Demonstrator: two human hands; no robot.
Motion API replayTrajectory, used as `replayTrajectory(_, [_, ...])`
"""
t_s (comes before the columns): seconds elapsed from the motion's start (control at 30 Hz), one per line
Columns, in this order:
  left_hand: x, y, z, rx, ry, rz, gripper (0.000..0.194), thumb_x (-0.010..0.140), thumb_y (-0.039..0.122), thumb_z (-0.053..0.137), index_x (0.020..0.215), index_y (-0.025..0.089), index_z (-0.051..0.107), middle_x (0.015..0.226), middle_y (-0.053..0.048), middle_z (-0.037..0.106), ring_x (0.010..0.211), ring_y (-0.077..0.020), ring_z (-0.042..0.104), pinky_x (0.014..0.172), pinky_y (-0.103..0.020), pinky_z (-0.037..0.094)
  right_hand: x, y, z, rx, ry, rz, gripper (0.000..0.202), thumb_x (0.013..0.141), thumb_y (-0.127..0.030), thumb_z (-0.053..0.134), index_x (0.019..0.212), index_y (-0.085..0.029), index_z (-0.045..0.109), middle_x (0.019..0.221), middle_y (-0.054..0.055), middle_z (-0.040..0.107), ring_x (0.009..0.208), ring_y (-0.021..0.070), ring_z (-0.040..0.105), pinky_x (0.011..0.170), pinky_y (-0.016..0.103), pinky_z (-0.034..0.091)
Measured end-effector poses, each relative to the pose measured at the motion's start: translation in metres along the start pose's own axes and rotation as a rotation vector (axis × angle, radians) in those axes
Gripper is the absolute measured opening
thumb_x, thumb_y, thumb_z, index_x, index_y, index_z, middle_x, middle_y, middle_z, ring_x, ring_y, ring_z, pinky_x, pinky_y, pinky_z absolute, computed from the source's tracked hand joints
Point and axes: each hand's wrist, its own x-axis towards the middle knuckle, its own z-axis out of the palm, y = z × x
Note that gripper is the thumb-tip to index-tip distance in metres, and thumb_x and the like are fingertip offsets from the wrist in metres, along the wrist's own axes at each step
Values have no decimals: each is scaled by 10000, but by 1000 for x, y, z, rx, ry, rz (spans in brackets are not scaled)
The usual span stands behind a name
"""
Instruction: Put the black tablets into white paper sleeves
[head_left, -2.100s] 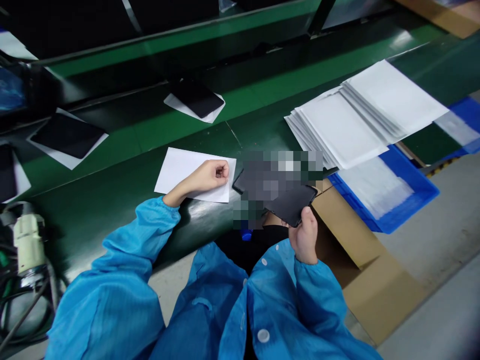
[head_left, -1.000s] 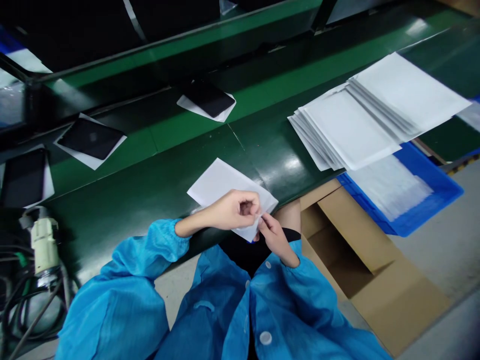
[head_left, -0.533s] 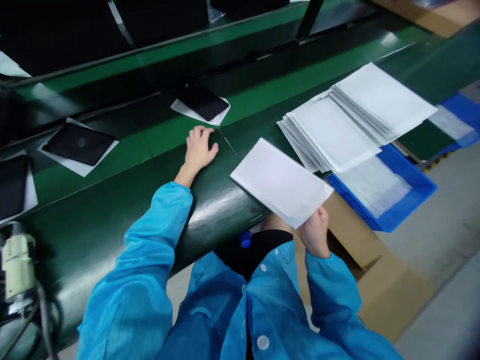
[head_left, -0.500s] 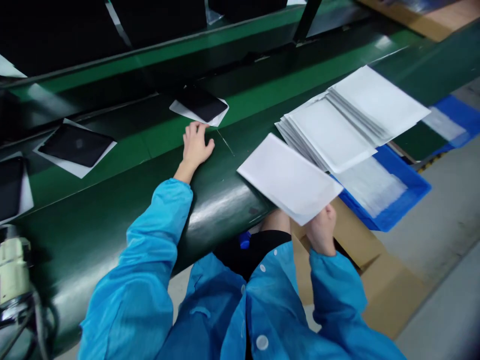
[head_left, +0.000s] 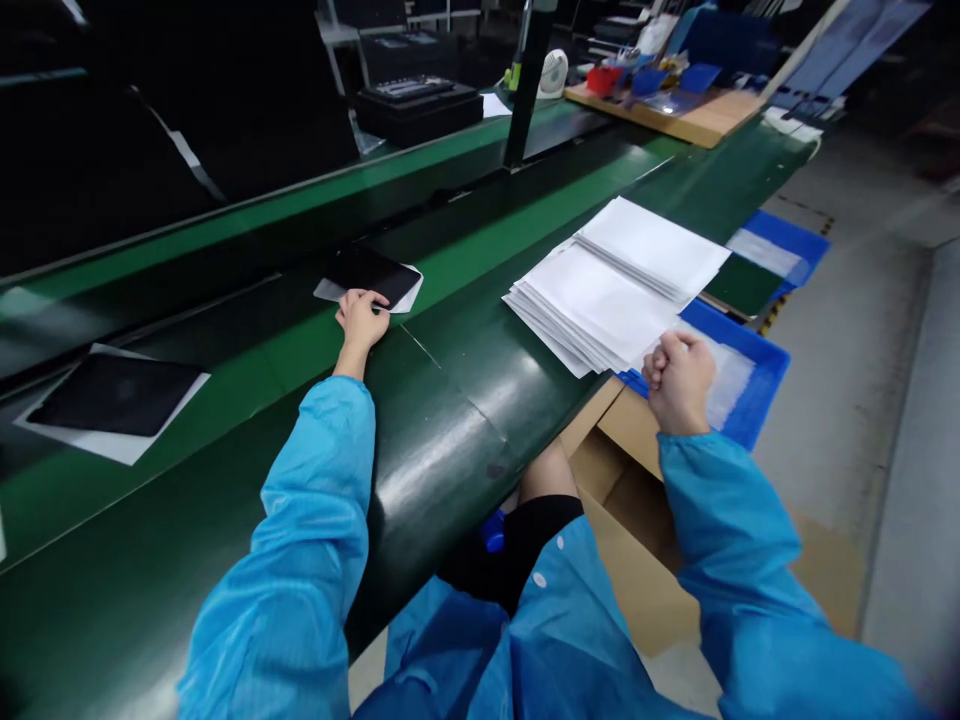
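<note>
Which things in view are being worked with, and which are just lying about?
Being worked with:
Black tablet on its white sheet, left hand at its near edge
White envelopes, piled, right hand by their near corner
Second tablet, also on paper

Lying about:
Cardboard box
Near blue bin
Small white fan

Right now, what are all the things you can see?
Long smooth bench: 1, green, middle
Flat rectangular slabs: 2, black, bench left and centre
Paper sheets: 2, white, under slabs
Flat paper pile: 1, white, bench right
Plastic bins: 2, blue, right
Open cardboard box: 1, brown, below bench
Wooden board: 1, tan, far end
Small containers: several, red and blue, on board
Upright post: 1, black, back
Hard case: 1, black, back
Left hand: 1, at centre slab
Right hand: 1, by paper pile
Sleeves: 2, blue, arms
</note>
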Motion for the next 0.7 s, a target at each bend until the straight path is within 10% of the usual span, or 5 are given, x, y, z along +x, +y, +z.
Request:
replayTrajectory(0.1, [1, -2, 2, -18, -3, 59, 134, 829, 127, 656, 908, 230, 688, 1281, -123, 590, 1370, -379, 472, 1186, -632, 331, -49, 27, 23, -60, 93, -333, 203, 933, -397, 683, 938, -334, 490, 480, -127, 356, 379, 125, 350, 392, 227, 274])
replayTrajectory(0.27, [4, -3, -2, -103, 1, 196, 124, 872, 101, 604, 905, 220, 609, 1226, -135, 598, 1286, -363, 528, 1125, -565, 408, -121, 67, 88, -317, -407, -185, 281, 841, -483, 782, 970, -287, 627, 614, -68, 588, 493, 135, 531, 505, 275, 418])
replayTrajectory(0.47, [-12, 16, -9, -284, 163, 423, 143, 996, 114, 468, 971, 225, 555, 1102, -126, 593, 1098, -273, 585, 1028, -440, 495, -115, 63, 129, -213, -814, 211, 354, 890, -572, 713, 1014, -243, 665, 812, -4, 742, 527, 113, 575, 483, 242, 437])
replayTrajectory(0.7, [-93, 55, 14, -241, 41, 673, 168, 1068, 258, 483, 1064, 227, 648, 1136, -109, 696, 1146, -267, 640, 1066, -487, 528, -98, 55, 137, 163, -650, 539, 531, 803, -694, 793, 1045, -271, 582, 959, 23, 799, 625, 177, 732, 401, 236, 514])
